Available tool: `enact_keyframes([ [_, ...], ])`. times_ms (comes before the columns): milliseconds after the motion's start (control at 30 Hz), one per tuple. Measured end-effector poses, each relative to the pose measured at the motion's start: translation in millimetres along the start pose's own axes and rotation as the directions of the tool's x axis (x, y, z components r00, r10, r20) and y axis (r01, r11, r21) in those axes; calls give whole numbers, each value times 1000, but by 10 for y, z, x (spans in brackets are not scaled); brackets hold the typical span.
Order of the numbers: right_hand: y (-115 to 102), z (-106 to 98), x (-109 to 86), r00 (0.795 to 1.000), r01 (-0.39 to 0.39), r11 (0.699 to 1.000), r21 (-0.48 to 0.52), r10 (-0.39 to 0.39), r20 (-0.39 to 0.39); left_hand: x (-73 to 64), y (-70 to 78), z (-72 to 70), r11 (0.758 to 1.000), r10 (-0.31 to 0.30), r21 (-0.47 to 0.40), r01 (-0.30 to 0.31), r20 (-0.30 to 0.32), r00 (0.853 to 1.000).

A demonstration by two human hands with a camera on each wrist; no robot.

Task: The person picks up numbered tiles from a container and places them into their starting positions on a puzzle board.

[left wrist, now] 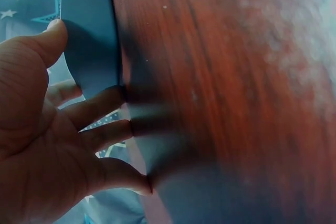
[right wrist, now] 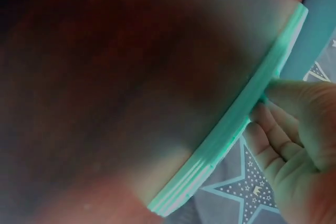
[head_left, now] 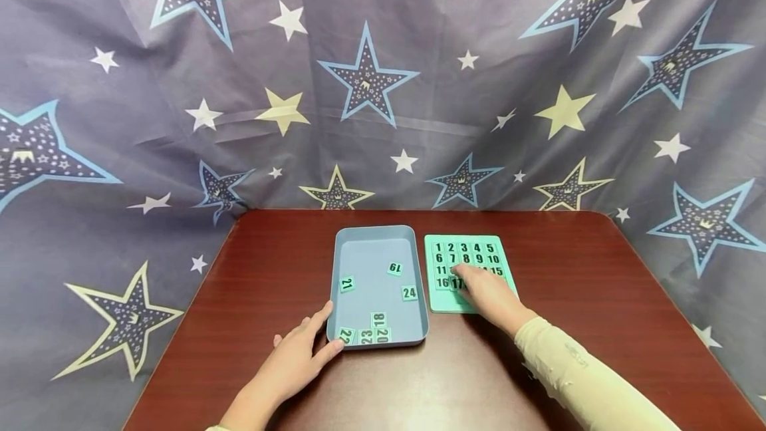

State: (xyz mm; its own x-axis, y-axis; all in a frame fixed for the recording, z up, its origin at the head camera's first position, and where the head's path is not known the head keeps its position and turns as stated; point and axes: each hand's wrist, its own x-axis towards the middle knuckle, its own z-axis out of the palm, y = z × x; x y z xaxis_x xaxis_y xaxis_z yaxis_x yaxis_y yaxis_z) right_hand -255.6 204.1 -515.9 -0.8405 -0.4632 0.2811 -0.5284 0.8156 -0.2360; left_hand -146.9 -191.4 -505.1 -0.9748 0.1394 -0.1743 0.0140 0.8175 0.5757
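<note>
My right hand reaches over the mint-green number board, thumb and fingertips pinching the number tile 17 in its lowest row. Tiles 1 to 16 sit in order on the board, some hidden behind the fingers. In the right wrist view the same hand is at the board's face. My left hand rests against the near left corner of the blue-grey tray, fingers fairly straight and spread. The left wrist view shows that hand with thumb and index finger touching the tray wall.
Several loose number tiles lie in the tray, among them 19, 21, 24 and 18. Tray and board stand side by side on a reddish-brown table. A star-patterned curtain hangs behind it.
</note>
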Motion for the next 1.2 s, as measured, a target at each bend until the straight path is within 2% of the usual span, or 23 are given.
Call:
enact_keyframes([
  [167, 8, 42, 21, 999, -34, 999, 15, 34, -23, 16, 3, 5, 1000, 6, -2, -6, -5, 1000],
  [367, 46, -7, 13, 997, -70, 995, 73, 70, 12, 41, 10, 14, 1000, 11, -4, -11, 5, 1000],
  [500, 109, -143, 48, 994, -102, 985, 142, 107, -23, 43, 10, 11, 1000, 20, -4, -20, -5, 1000],
  [633, 191, -331, 86, 980, -166, 962, 217, 186, -73, 16, 7, -2, 1000, 10, -10, -10, 2, 1000],
  [767, 254, -469, 91, 971, -226, 931, 287, 239, -13, 9, 6, -10, 1000, 3, -14, -3, 8, 1000],
  [867, 265, -498, 89, 974, -221, 931, 291, 224, 21, 8, 7, -9, 1000, 10, -4, -10, 4, 1000],
  [1000, 168, -469, 135, 985, -169, 944, 283, 175, 6, 1, 21, -17, 1000, 22, 7, -22, -4, 1000],
  [1067, 41, -455, 185, 990, -139, 946, 294, 144, 6, -6, 30, -23, 1000, 25, 7, -25, -5, 1000],
  [1200, -330, -426, 296, 999, -40, 942, 333, 32, 30, -24, 38, -19, 1000, 26, 5, -26, -7, 1000],
])
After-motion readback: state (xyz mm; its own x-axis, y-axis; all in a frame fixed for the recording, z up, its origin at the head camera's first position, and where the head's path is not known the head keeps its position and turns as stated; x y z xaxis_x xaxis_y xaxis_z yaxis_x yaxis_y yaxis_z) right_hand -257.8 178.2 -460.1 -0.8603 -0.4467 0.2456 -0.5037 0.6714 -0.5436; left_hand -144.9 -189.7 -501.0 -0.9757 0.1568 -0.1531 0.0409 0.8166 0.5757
